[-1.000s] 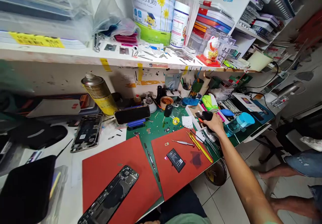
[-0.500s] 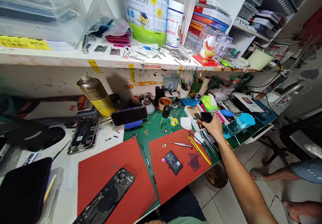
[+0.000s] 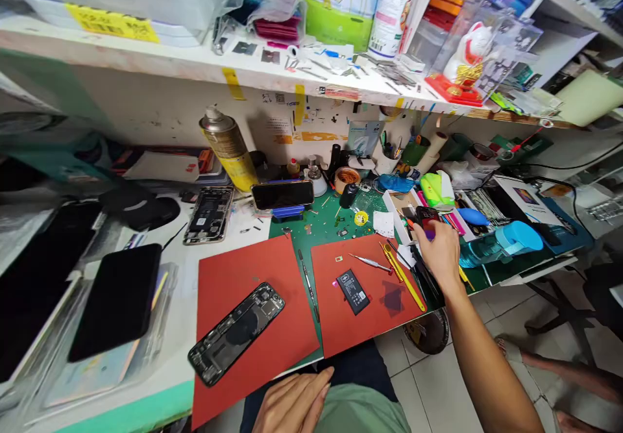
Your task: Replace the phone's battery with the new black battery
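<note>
At the right of the bench my right hand (image 3: 438, 251) has its fingers around the lower end of a small black phone (image 3: 428, 215), whose screen is lit with digits. The phone is by a white box (image 3: 396, 215); its lower part is hidden by the fingers. My left hand (image 3: 294, 400) rests over my lap at the bench's front edge, fingers stretched out and holding nothing. Ahead of it, an opened phone body (image 3: 238, 332) lies on the left red mat (image 3: 257, 261). A black battery (image 3: 353, 292) lies on the right red mat (image 3: 335, 335).
A screwdriver (image 3: 370, 263), yellow tweezers (image 3: 406, 278) and a metal spudger (image 3: 308, 284) lie around the right mat. A blue bottle (image 3: 501, 245) stands beside my right hand. A spray can (image 3: 228, 150) leans at the back under the shelf (image 3: 185, 69).
The camera view has turned left and down, bringing my left hand into fuller view. The phone screen at my right hand, dark before, is now lit.
</note>
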{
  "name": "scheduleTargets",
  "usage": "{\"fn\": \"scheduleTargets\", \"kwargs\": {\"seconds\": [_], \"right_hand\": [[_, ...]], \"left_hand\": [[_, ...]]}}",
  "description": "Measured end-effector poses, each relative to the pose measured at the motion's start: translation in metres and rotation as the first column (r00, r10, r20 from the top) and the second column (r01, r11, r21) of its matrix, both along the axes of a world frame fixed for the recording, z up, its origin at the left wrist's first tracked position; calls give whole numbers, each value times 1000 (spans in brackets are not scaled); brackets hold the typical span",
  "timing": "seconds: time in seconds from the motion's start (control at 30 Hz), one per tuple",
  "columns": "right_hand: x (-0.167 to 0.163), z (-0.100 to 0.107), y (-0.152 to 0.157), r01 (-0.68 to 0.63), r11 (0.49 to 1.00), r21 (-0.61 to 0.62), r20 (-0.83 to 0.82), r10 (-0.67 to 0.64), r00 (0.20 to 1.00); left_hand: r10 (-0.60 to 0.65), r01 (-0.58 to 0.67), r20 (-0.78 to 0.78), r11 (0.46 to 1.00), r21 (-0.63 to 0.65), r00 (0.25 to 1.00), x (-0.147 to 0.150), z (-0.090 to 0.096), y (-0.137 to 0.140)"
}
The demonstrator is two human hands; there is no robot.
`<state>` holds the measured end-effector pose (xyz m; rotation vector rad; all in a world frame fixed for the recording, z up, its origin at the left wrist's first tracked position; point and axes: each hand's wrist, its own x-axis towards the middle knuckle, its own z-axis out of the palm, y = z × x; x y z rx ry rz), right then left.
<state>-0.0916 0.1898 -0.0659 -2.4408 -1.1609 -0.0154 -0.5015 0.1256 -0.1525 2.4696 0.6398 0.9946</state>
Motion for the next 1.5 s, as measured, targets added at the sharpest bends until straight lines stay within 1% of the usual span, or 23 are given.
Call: {"fn": "scheduleTargets", "kwargs": {"seconds": [0.07,0.13,0.23,0.33,0.47,0.57,0.63,0.7,0.73,0.77,0.83,0.87,0.9,0.93,1.0,1.03,1.1,1.17,1.23,1.3,1.37,1.43,1.5], "right_hand": [[-45,-3,-19,-186,982,-27,-88,183,979],[-90,-13,-37,-337,940,-52,-170,324,931],[-133,-33,-52,-379,921,-87,-201,356,913],[-145,-44,-51,-340,934,-113,-201,314,928],[-143,-47,-43,-307,945,-109,-229,277,933],[-142,-49,-40,-285,955,-82,-269,255,929],[-142,-49,-40,-287,957,-50,-306,259,916],[-144,-45,-43,-307,952,-4,-341,288,895],[-146,-42,-46,-321,947,24,-353,308,883],[-150,-38,-50,-332,942,50,-364,327,872],[-160,-29,-60,-373,914,156,-318,404,858],[-167,-25,-66,-410,882,234,-238,461,855],[-174,-22,-71,-471,820,325,-95,524,847],[-181,-21,-76,-542,744,390,70,563,823],[-194,-21,-82,-678,598,427,361,575,734],[-199,-22,-83,-723,558,406,439,575,690],[-205,-23,-85,-775,517,364,480,609,631],[-205,-20,-88,-781,502,372,405,669,623],[-199,-13,-90,-728,525,442,243,711,660],[-189,-6,-90,-621,613,489,15,705,709],[-178,0,-85,-518,726,452,-229,655,720],[-170,4,-77,-467,801,375,-440,597,671],[-167,5,-68,-461,826,325,-587,558,586]], "left_hand": [[7,-7,1,999,-50,1000,1,1,-1],[24,-22,20,996,-85,1000,5,4,-3],[9,-6,33,994,-106,999,10,9,-3],[-1,6,40,991,-133,999,11,13,-3],[20,-4,75,978,-208,997,10,16,-2],[84,-45,123,956,-289,989,13,20,-4],[148,-80,149,918,-389,978,17,23,-4],[241,-109,176,831,-546,954,23,26,-3],[294,-111,187,760,-640,937,27,28,-2],[346,-98,195,672,-734,918,31,30,0],[432,-6,221,465,-885,874,41,35,3],[465,70,248,367,-928,850,47,38,5],[492,158,284,282,-946,823,53,42,6],[523,241,324,221,-945,789,59,47,7],[579,354,371,148,-924,726,69,56,9],[627,387,371,119,-915,685,73,60,10],[690,443,367,74,-893,624,76,65,13],[718,472,363,55,-880,594,74,67,18],[713,470,359,48,-882,602,68,68,22],[700,465,352,32,-885,621,61,67,26],[673,457,345,12,-889,654,57,65,27],[634,436,339,2,-900,696,55,63,26],[586,403,328,3,-915,741,55,61,25]]}}
